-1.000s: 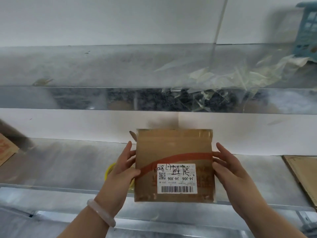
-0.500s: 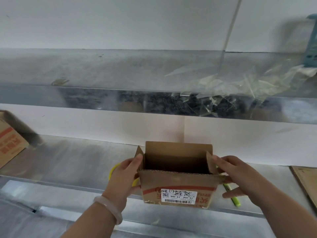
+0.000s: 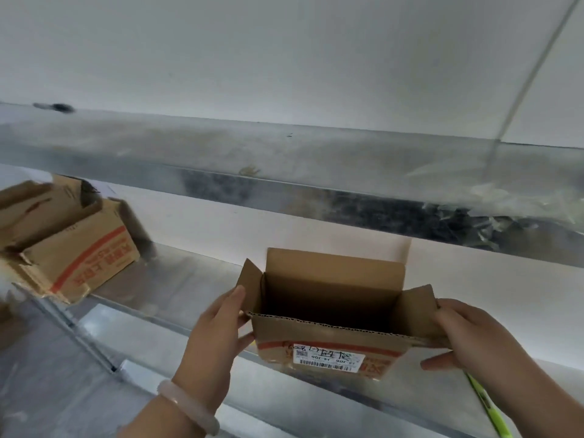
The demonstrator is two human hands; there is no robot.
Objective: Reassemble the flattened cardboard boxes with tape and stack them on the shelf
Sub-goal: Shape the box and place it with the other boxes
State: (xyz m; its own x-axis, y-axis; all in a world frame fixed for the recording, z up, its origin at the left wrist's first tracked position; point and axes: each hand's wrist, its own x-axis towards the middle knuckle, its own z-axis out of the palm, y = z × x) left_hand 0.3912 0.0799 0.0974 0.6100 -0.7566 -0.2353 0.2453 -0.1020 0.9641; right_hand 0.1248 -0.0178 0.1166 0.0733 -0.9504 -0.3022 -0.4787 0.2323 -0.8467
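A small brown cardboard box [image 3: 331, 346] sits in the lower centre of the frame, upright, with its top open. The far flap stands up and the two side flaps splay outward. Its near face carries a red stripe and a white barcode label with handwriting on it.

The left hand [image 3: 215, 339] holds the box's left side. The thumb lies against the left flap, and the fingers curl round the lower corner. A pale, milky bangle [image 3: 186, 409] circles that wrist. The right hand [image 3: 467, 339] holds the right side, with the thumb pressed on top of the right flap and the fingers curled below it against the box wall.

The box is at the front edge of the lower grey metal shelf [image 3: 189, 279]. Whether its base rests on the shelf or is held just above it cannot be told.

At the left edge of the frame a larger brown cardboard box with red print [image 3: 85, 251] stands on the same shelf, open-topped and tilted in the view. More blurred cardboard lies behind it.

A thin yellow-green pen-like stick [image 3: 488, 406] lies on the shelf at lower right, just under the right wrist. Above, a second grey metal shelf [image 3: 221, 147] crosses the frame, with crumpled clear plastic [image 3: 521, 191] at its right end. A white wall fills the top.
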